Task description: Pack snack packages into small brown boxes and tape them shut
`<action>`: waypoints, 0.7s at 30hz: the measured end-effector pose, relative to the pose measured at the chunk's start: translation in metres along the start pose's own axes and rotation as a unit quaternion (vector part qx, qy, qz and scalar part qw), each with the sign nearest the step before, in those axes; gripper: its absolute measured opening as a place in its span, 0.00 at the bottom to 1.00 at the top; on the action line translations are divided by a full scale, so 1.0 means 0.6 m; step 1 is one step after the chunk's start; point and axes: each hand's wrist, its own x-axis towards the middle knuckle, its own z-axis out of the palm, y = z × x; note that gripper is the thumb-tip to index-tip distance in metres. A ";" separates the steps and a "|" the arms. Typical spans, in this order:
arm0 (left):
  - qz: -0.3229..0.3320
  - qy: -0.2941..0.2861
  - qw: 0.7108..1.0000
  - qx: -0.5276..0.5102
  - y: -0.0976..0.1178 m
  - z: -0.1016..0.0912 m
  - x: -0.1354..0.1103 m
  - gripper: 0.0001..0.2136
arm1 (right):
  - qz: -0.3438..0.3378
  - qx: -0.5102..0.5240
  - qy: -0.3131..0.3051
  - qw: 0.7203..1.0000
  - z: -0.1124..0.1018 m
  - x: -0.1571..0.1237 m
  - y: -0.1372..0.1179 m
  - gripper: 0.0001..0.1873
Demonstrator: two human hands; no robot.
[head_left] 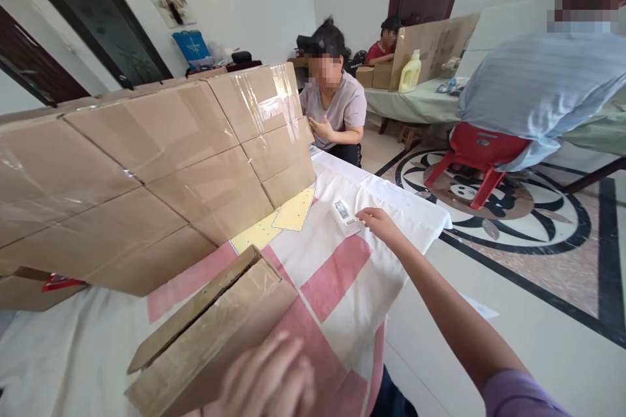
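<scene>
My right hand (377, 221) reaches out over the table's right side, fingertips at the right edge of a small white box (347, 224) with a picture or window on top. Whether they touch it I cannot tell. The hand is loosely open. Low in the view, my left hand (268, 374) is blurred by motion, its fingers apart and nothing seen in them. It is in front of a brown cardboard box (215, 332) that has a dark gap along its top. A yellow patterned cloth or sheet (294, 210) lies beyond that box.
Stacked, taped cardboard boxes (195, 143) form a wall along the table's left and back. A red item (61, 282) pokes from a box at left. The table has a white and pink cloth (337, 273). A person (342, 104) sits beyond; another sits on a red chair (482, 146).
</scene>
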 end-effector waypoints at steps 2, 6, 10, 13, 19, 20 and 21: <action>-0.012 -0.031 0.989 -0.143 0.037 0.082 0.043 0.15 | 0.043 -0.004 -0.025 0.999 0.004 0.017 -0.005 0.10; -0.314 -0.124 0.886 -0.318 0.016 0.287 0.155 0.14 | 0.102 -0.004 -0.057 0.993 0.005 0.042 -0.018 0.08; -0.387 -0.152 0.849 -0.327 -0.051 0.436 0.225 0.20 | 0.145 -0.012 -0.086 0.986 0.008 0.055 -0.033 0.06; -0.397 -0.183 0.836 -0.332 -0.068 0.480 0.228 0.18 | 0.168 -0.020 -0.102 0.980 0.017 0.060 -0.039 0.10; -0.388 -0.208 0.835 -0.331 -0.064 0.489 0.217 0.19 | 0.183 -0.027 -0.137 0.973 0.022 0.068 -0.042 0.14; -0.379 -0.214 0.834 -0.339 -0.066 0.489 0.217 0.20 | 0.184 -0.028 -0.140 0.972 0.020 0.069 -0.044 0.15; -0.360 -0.224 0.835 -0.351 -0.068 0.489 0.216 0.22 | 0.184 -0.030 -0.144 0.972 0.018 0.070 -0.047 0.16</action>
